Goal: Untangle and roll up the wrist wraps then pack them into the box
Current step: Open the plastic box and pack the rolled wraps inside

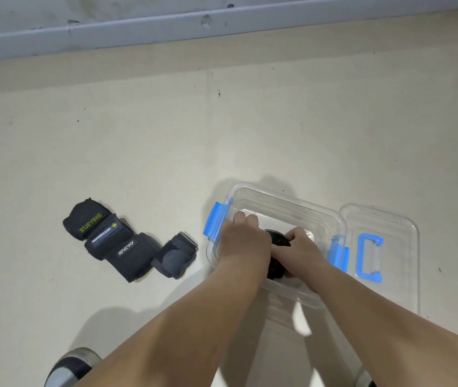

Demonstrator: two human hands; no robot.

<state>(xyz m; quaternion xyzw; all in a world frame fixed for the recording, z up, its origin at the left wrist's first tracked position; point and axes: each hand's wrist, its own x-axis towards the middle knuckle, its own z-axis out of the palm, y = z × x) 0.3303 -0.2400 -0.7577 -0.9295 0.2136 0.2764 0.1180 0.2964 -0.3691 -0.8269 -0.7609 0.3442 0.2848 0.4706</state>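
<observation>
Pale floor carries the clear box (275, 203), where both the left hand (243, 238) and right hand (299, 244) close fingers around a rolled wrap (276, 238) inside it, remaining wraps (127, 241) lying well left, nearer the left hand.

Both hands fill the near half of the clear box (286, 202); its far half toward 12 o'clock is open. The lid (406, 227) blocks 3 o'clock, the wrap pile (127, 244) 9 o'clock; bare floor (222, 129) lies beyond.
</observation>
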